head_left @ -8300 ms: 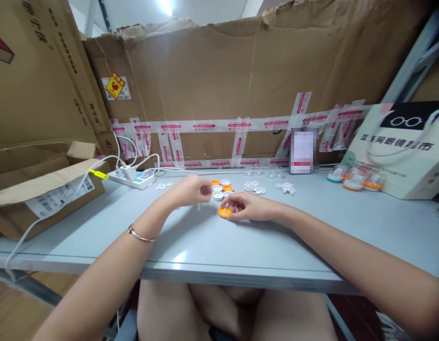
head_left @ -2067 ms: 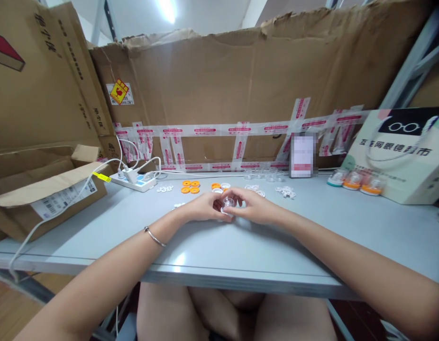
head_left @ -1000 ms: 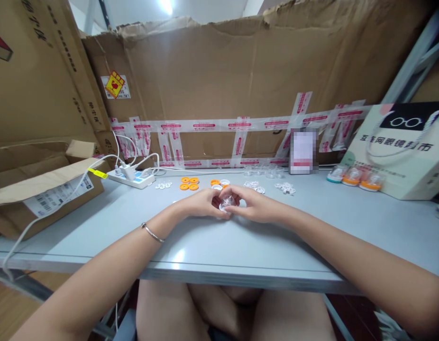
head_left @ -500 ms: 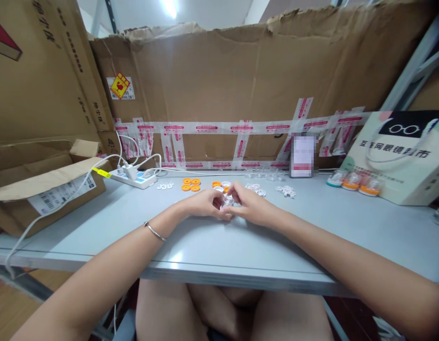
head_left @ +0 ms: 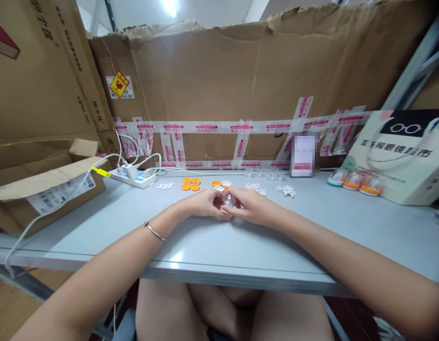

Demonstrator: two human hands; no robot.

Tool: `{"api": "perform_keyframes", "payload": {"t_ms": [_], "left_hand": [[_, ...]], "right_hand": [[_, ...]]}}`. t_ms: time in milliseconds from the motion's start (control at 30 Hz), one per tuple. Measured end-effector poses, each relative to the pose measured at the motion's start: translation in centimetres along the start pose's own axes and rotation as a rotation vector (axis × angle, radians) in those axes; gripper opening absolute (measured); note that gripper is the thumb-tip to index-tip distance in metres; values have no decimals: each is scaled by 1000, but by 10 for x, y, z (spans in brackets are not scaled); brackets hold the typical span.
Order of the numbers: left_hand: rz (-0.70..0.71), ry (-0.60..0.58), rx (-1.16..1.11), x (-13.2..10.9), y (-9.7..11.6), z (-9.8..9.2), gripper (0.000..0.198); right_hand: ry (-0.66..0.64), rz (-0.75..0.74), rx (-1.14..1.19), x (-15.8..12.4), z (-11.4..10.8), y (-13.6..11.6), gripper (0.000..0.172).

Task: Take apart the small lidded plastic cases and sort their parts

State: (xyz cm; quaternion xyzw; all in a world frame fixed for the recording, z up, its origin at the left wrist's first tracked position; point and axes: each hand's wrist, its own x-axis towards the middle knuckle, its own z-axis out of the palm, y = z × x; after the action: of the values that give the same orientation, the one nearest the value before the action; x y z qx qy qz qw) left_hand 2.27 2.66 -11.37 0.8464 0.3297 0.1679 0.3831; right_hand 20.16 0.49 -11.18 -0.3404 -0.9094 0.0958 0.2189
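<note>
Between my two hands, low over the table, is a small clear and white plastic piece (head_left: pixel 228 203); its exact kind is partly hidden by the fingers. My left hand (head_left: pixel 204 203) curls around its left side, thumb low at the front. From the right, my right hand (head_left: pixel 251 204) closes on it with thumb and fingers. Just behind the hands lie orange and white round caps (head_left: pixel 216 183), partly covered. Orange discs (head_left: pixel 190 184) sit to the left, with small white parts (head_left: pixel 165 185) beyond them. More white parts (head_left: pixel 285 191) lie to the right.
Clear plastic cups (head_left: pixel 265 173) and a phone (head_left: pixel 304 155) stand along the back. Three domed pieces (head_left: pixel 353 180) with coloured bases are beside a paper bag (head_left: pixel 393 156). A power strip (head_left: pixel 134 178) and an open carton (head_left: pixel 49 189) occupy the left. Large cardboard (head_left: pixel 212 76) walls the back.
My right hand's raised index finger has come down and closed in around the clear and white piece. The left hand stays nearly in place.
</note>
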Motion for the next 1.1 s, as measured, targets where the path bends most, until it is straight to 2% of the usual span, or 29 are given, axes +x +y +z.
{"api": "perform_keyframes", "payload": {"t_ms": [100,167,267,333,367,433,500,600,700,800,1100], "left_hand": [[-10,9,36,-1,2,-1,32],[-24,25,62,-2,3,-1,34],[-57,47,93,-2,2,-1,37],[-82,41,80,-3,2,-1,38],[-90,34,71,-3,1,-1,38],[-100,27,62,-3,0,-2,37],[-102,26,56,-3,-1,-2,37],[-98,20,50,-2,-2,-2,37],[-106,10,62,0,-2,-2,39],[-107,10,70,0,-1,-2,39],[-98,9,85,-1,0,-2,37]], "right_hand": [[59,-111,45,-2,-11,-5,20],[156,-90,86,-2,-21,-5,23],[399,79,67,-1,-36,14,29],[549,254,15,-1,-44,41,34],[574,342,-18,-2,-47,57,35],[537,473,-133,-3,-49,92,31],[443,532,-305,-5,-46,121,29],[335,634,-486,-7,-37,148,33],[297,692,-559,-7,-29,155,34],[314,704,-573,-5,-26,156,36],[446,675,-394,-4,-21,161,25]]}}
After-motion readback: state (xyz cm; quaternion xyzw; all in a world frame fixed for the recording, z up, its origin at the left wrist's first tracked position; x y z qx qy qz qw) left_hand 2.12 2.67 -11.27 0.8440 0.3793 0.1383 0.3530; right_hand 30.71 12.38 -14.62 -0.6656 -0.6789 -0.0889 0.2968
